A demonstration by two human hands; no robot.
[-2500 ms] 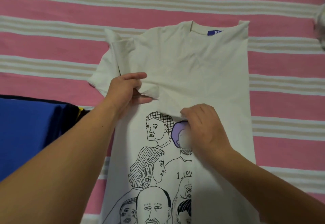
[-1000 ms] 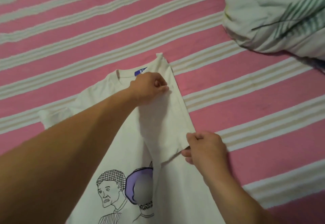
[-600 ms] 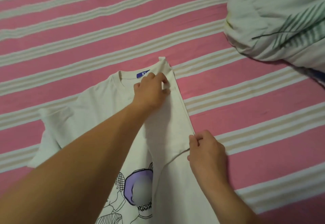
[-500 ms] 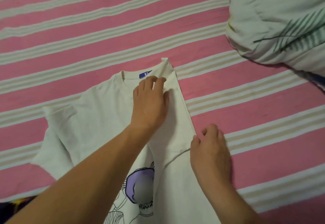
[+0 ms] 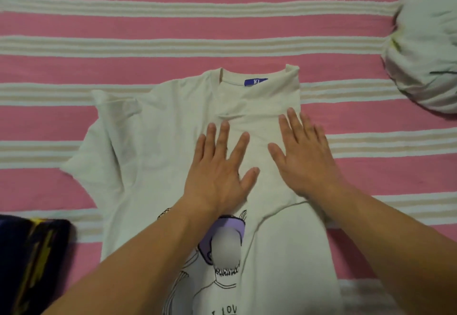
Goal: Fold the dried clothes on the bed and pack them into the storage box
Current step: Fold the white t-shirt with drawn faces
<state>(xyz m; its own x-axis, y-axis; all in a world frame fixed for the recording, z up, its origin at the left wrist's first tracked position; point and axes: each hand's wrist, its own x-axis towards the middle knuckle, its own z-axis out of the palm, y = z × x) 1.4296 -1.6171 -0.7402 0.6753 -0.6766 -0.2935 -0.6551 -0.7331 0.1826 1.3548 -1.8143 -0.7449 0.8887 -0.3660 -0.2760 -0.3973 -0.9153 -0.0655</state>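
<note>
A: Middle of the frame?
B: Cream cotton T-shirt with black line-drawn faces (image 5: 173, 146), spread flat on the pink bedcover with white and beige stripes (image 5: 173, 25). Collar toward the top, with a small blue neck label (image 5: 256, 82) showing inside it.

A: Folded at all?
B: Right side turned in over the chest, straight edge running down the right. Left sleeve spread out toward the middle left.

A: Left hand (image 5: 218, 168)?
B: Flat, palm down on the chest of the T-shirt, just above the print. Grip wide, fingers straight and fanned, holding nothing.

A: Right hand (image 5: 303, 156)?
B: Flat as well, pressing the turned-in panel near its right edge. Grip wide, fingers straight, nothing pinched. Close beside the left hand, not touching.

A: Anything else around?
B: Dark folded cloth with yellow marks (image 5: 32, 260) at lower left, partly cut off, just beside the T-shirt's left edge. Crumpled pale bedding with green leaf print (image 5: 425, 49) at upper right, well apart from the T-shirt.
</note>
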